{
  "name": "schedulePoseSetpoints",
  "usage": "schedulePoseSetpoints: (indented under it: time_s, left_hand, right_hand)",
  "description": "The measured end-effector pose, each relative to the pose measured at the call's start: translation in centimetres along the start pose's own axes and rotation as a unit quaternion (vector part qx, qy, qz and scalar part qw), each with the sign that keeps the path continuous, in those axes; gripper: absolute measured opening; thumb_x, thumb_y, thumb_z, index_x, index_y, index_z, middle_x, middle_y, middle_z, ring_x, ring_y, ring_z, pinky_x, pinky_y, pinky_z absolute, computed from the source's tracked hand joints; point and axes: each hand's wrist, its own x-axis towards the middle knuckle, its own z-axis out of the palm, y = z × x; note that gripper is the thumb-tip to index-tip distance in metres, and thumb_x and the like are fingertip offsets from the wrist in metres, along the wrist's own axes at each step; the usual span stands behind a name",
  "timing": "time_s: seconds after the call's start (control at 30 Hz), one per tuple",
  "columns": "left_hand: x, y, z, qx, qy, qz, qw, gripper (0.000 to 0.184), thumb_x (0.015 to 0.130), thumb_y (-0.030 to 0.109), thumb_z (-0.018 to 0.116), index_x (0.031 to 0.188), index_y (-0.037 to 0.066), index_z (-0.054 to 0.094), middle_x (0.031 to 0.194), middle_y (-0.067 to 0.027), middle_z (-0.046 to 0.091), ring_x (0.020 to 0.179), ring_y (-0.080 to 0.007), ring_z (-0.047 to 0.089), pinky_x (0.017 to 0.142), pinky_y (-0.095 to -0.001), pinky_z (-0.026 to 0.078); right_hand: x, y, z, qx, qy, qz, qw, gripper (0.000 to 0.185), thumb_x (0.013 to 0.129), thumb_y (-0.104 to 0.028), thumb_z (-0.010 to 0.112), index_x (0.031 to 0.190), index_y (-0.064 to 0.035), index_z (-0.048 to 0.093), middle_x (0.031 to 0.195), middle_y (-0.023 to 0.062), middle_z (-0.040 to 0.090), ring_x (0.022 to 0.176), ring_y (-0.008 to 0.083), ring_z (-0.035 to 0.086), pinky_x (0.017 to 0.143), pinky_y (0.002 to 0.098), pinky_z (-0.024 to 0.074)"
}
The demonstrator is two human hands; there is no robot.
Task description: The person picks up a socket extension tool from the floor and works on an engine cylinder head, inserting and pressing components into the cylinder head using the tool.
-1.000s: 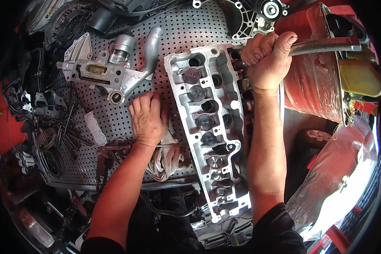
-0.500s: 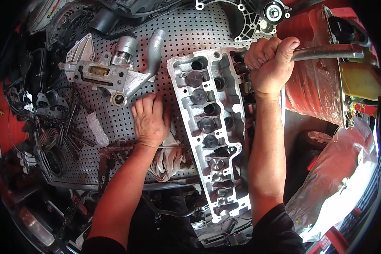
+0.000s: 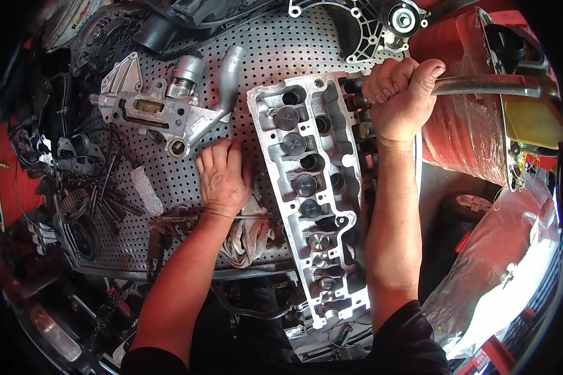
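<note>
My left hand (image 3: 224, 178) lies flat, fingers spread, on the perforated metal table (image 3: 269, 50), between a cast metal housing with a pipe (image 3: 194, 115) and a crumpled cloth (image 3: 247, 237). Just right of it rests a long aluminium cylinder head (image 3: 275, 156) with round dark caps in its bores. My right hand (image 3: 399, 94) is wrapped round a metal bar (image 3: 485, 85) at the cylinder head's upper right side. The bar sticks out to the right past my thumb. Its other end is partly hidden by my fingers.
Loose bolts (image 3: 106, 209) and dark engine parts lie at the left. A metal bracket with a pulley (image 3: 403, 20) sits at the top. A red drum wrapped in clear film (image 3: 460, 112) stands at the right, above a plastic-wrapped object (image 3: 500, 262).
Since one second ago, the outer end of the bar has moved down slightly in view. The table and the parts on it have shifted a little with the camera. Both hands keep their poses.
</note>
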Motion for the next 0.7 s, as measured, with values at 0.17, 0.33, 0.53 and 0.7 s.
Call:
schedulePoseSetpoints:
  time_s: [0.17, 0.33, 0.53, 0.7]
  left_hand:
    - [0.0, 0.0, 0.1, -0.004, 0.003, 0.002, 1.0, 0.047, 0.08, 0.017, 0.072, 0.123, 0.003, 0.062, 0.122, -0.013, 0.055, 0.111, -0.0338, 0.051, 0.095, -0.0461, 0.039]
    - [0.0, -0.1, 0.1, -0.009, 0.002, 0.0, 1.0, 0.046, 0.08, 0.017, 0.072, 0.123, 0.003, 0.062, 0.123, -0.0131, 0.055, 0.112, -0.0341, 0.051, 0.096, -0.0464, 0.039]
    - [0.0, -0.1, 0.2, -0.001, 0.004, 0.004, 1.0, 0.047, 0.079, 0.017, 0.073, 0.123, 0.003, 0.062, 0.123, -0.0132, 0.055, 0.112, -0.0344, 0.051, 0.096, -0.047, 0.039]
    - [-0.2, -0.3, 0.3, 0.002, -0.007, 0.001, 1.0, 0.049, 0.079, 0.018, 0.074, 0.125, 0.004, 0.061, 0.125, -0.0134, 0.054, 0.113, -0.0346, 0.05, 0.096, -0.0473, 0.039]
  right_hand:
    - [-0.2, -0.1, 0.8, -0.007, 0.019, 0.014, 1.0, 0.065, 0.1, -0.066, 0.053, 0.068, -0.0116, 0.035, 0.054, 0.0023, 0.037, 0.045, 0.0101, 0.034, 0.04, 0.0266, 0.0288]
    - [-0.2, 0.0, 0.8, -0.005, 0.026, 0.027, 0.999, 0.065, 0.1, -0.065, 0.053, 0.069, -0.0114, 0.036, 0.054, 0.0024, 0.037, 0.045, 0.0103, 0.035, 0.04, 0.0267, 0.0292]
    - [-0.4, -0.3, 1.1, -0.015, 0.037, 0.027, 0.999, 0.064, 0.1, -0.065, 0.053, 0.069, -0.0117, 0.035, 0.054, 0.0023, 0.038, 0.045, 0.01, 0.035, 0.04, 0.0266, 0.0295]
    - [-0.4, -0.7, 1.3, -0.052, 0.038, 0.022, 0.998, 0.072, 0.098, -0.074, 0.045, 0.063, -0.0133, 0.028, 0.054, 0.0004, 0.031, 0.047, 0.0118, 0.028, 0.044, 0.0285, 0.0255]
